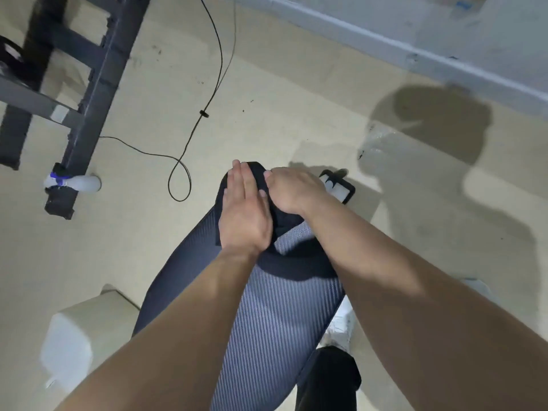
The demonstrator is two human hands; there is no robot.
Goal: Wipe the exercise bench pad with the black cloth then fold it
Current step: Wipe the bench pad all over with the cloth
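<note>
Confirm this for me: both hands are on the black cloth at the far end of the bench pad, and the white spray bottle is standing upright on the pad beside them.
Not quite. The head view shows the left hand and right hand on the black cloth at the far end of the bench pad, but the white spray bottle lies on its side on the floor, off to the left by the dark metal frame.

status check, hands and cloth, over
Left hand flat on black cloth. Right hand pressing it at far end of bench pad. Nothing in the way.

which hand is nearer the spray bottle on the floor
Left. The left hand lies flat on the black cloth, on the spray bottle's side; the right hand is farther across.
</note>
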